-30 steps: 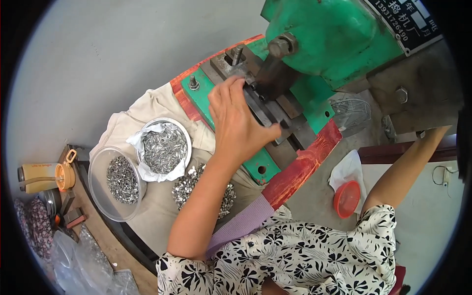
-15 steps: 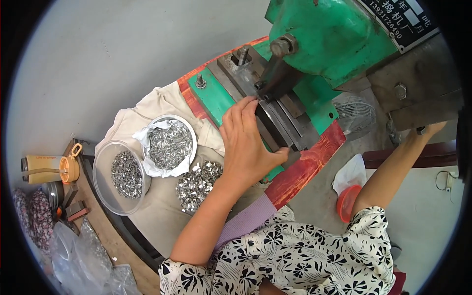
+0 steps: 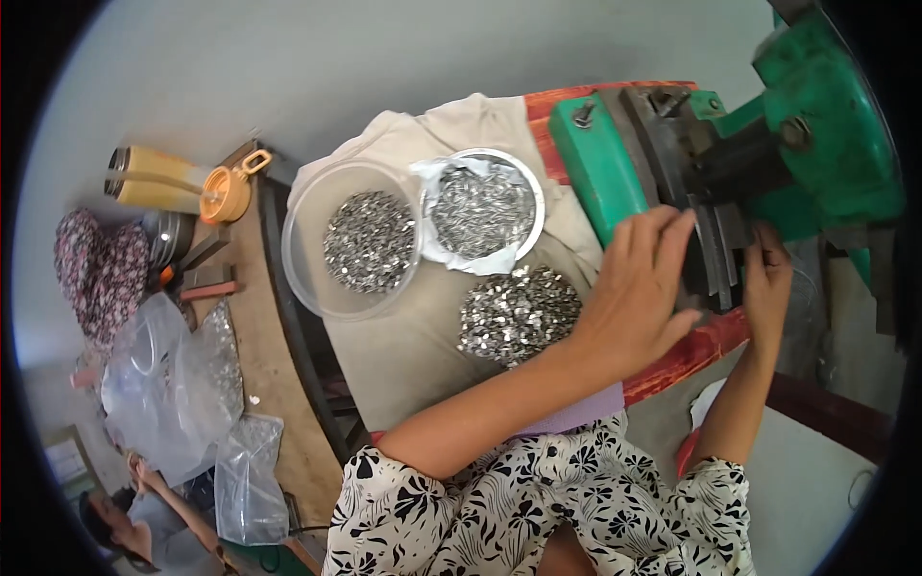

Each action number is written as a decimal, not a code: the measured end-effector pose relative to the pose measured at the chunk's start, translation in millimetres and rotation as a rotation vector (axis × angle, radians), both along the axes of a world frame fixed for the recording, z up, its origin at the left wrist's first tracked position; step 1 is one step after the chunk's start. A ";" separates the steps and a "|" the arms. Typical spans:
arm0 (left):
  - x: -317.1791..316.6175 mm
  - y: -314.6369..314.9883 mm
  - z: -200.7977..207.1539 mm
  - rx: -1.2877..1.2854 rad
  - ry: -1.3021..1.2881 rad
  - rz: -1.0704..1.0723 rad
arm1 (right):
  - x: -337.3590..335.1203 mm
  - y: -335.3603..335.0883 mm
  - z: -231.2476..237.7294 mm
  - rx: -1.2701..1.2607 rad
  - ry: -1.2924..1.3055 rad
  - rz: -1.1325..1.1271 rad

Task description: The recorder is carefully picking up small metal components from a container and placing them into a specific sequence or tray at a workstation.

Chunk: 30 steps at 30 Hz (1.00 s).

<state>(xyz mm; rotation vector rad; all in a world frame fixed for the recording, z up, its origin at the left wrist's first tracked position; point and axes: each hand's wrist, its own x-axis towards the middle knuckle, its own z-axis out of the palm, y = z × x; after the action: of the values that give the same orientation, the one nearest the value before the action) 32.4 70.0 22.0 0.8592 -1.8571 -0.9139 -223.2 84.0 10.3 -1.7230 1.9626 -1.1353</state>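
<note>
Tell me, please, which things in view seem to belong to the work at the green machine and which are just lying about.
Apparently in use:
green machine, with the left hand and right hand at it
clear tub and metal bowl, both holding small metal pieces
loose metal pile

Probably just lying about:
yellow container
clear plastic bags
patterned cloth

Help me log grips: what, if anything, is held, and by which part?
The left hand, thumb and fingers apart, shows nothing held; whether the right hand, at the press, holds anything cannot be told.
</note>
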 end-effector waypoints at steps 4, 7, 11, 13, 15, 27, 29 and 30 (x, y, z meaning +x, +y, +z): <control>11.4 8.7 3.6 0.013 0.016 -0.041 | -20.2 -2.4 3.0 0.165 -0.406 -0.012; 23.9 13.3 4.2 0.031 0.005 -0.060 | -3.9 6.2 10.3 0.089 -0.244 -0.026; 35.6 22.5 6.1 0.065 0.033 -0.084 | 14.8 54.4 5.8 0.054 -0.013 -0.055; 40.0 26.1 2.9 0.071 0.034 -0.075 | 40.1 62.3 14.0 0.115 0.212 0.044; 43.7 29.7 -0.7 0.119 0.051 -0.132 | 59.4 59.2 20.3 0.096 0.342 0.021; 60.1 40.6 3.8 0.180 0.158 -0.177 | 44.8 148.9 -4.5 -0.124 0.396 -0.120; 59.9 38.7 14.1 0.336 0.193 -0.198 | 50.9 157.7 -1.6 -0.211 0.382 -0.093; 62.0 36.4 16.8 0.376 0.222 -0.210 | 60.6 159.1 4.3 -0.294 0.368 -0.063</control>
<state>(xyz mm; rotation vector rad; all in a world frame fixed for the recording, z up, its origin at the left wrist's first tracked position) 94.4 106.4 38.8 0.7540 -1.6268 -1.4623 -162.6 243.1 14.6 -2.1675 2.1570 -1.2536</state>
